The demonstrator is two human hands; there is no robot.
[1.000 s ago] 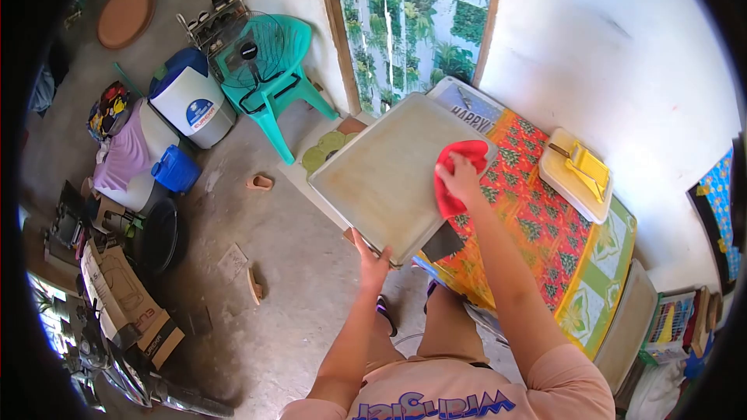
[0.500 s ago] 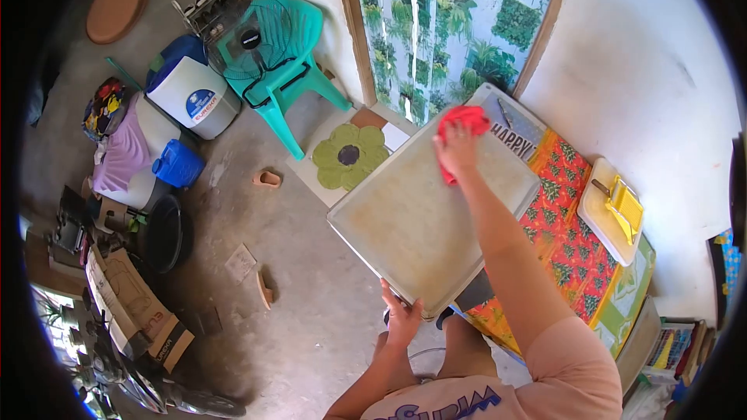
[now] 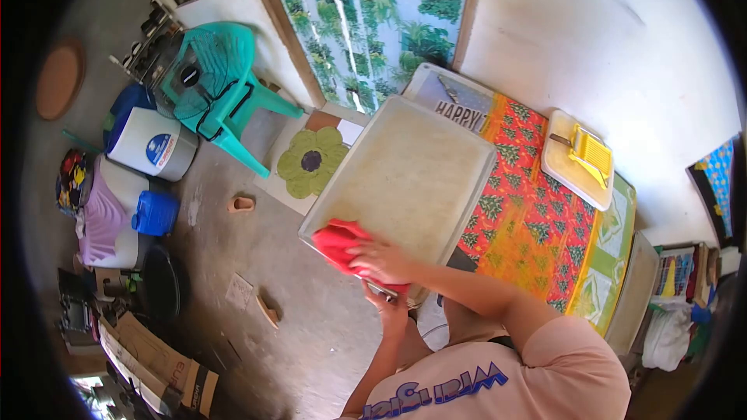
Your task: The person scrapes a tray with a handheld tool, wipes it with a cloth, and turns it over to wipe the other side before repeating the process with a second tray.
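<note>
A large, shallow metal tray (image 3: 405, 175) with a raised rim lies at an angle, its far end over the table and its near end reaching out toward my body. My left hand (image 3: 387, 309) is closed on the tray's near edge, with part of its fingers hidden under the rim. On the near left corner, my right hand (image 3: 381, 261) presses a bunched red cloth (image 3: 336, 245) against the tray. Some of the cloth hangs over the rim close to my left hand.
A patterned tablecloth (image 3: 517, 210) covers the table. On it sits a white board (image 3: 556, 159) with a yellow slicer (image 3: 591, 157) and a dark-handled tool. A green chair (image 3: 233, 109) holding a fan, a flower-shaped mat (image 3: 311, 162) and slippers (image 3: 241, 204) are on the floor to the left.
My right hand has swept the red cloth from the tray's far end to its near left corner. My left hand still holds the near edge. The camera view has turned.
</note>
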